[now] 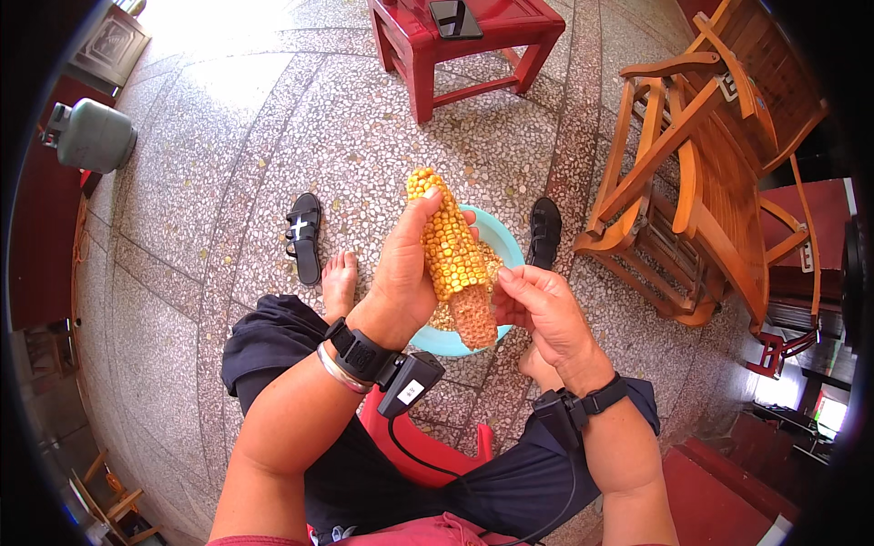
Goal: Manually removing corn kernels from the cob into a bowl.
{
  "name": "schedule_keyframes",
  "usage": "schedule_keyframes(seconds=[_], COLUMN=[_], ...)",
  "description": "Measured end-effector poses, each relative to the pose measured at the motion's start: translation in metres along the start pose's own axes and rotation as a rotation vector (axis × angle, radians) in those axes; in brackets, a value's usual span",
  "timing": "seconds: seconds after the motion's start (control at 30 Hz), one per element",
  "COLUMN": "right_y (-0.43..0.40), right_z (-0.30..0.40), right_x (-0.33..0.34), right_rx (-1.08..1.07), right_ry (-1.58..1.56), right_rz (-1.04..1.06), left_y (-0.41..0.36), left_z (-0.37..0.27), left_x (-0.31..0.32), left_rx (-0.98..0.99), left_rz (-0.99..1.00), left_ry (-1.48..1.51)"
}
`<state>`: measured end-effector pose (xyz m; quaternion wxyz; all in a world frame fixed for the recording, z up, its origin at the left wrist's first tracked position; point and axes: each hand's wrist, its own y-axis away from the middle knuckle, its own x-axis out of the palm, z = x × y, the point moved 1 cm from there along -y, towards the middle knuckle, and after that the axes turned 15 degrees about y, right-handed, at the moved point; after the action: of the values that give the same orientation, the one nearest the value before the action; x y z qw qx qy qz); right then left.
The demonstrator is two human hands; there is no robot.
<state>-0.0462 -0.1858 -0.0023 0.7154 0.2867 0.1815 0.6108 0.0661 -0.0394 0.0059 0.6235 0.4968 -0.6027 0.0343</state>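
Observation:
My left hand (403, 273) is closed around a dried ear of yellow corn (450, 252), its thumb lying along the upper kernels. The ear tilts, its tip up and to the left. Its lower end is a bare reddish cob, stripped of kernels. Beside that end, my right hand (543, 307) has thumb and forefinger close together near the kernels; whether a kernel is between them I cannot tell. Beneath both hands a light-blue plastic basin (504, 232) holds loose kernels, partly hidden by the ear and the hands.
A red wooden stool (478, 51) bearing a smartphone (455, 19) stands ahead. Folding wooden chairs (717, 157) are at the right, a gas cylinder (95, 136) at the far left. Black sandals (304, 239) lie on the terrazzo floor. A red plastic seat (416, 443) is beneath me.

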Motion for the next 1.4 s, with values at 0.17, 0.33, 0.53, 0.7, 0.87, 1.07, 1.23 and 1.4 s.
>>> schedule_keyframes(seconds=[0.17,0.33,0.53,0.7,0.87,1.07,1.23,1.4], right_y=[0.002,0.004,0.003,0.002,0.002,0.001,0.001,-0.001], right_z=[0.001,0.005,0.003,0.001,0.001,-0.001,-0.001,-0.006], right_x=[0.002,0.005,0.006,0.007,0.007,0.007,0.008,0.006], right_rx=[-0.015,-0.030,-0.045,-0.054,-0.061,-0.052,-0.059,-0.072], right_ry=[-0.075,-0.067,-0.092,-0.110,-0.117,-0.114,-0.108,-0.061], right_rz=[0.123,0.145,0.170,0.167,0.171,0.162,0.169,0.139], left_y=[-0.001,-0.003,-0.002,0.001,0.000,0.002,0.000,0.002], left_z=[0.002,0.004,0.005,0.006,0.006,0.008,0.006,0.005], left_x=[-0.002,-0.004,-0.006,-0.002,-0.004,0.002,-0.005,-0.003], left_rx=[-0.011,-0.007,-0.029,-0.013,-0.012,0.009,0.010,0.064], left_rz=[0.007,0.003,0.004,-0.026,-0.023,-0.047,-0.018,-0.048], left_ry=[-0.008,-0.002,-0.014,-0.016,-0.009,0.016,-0.021,-0.091])
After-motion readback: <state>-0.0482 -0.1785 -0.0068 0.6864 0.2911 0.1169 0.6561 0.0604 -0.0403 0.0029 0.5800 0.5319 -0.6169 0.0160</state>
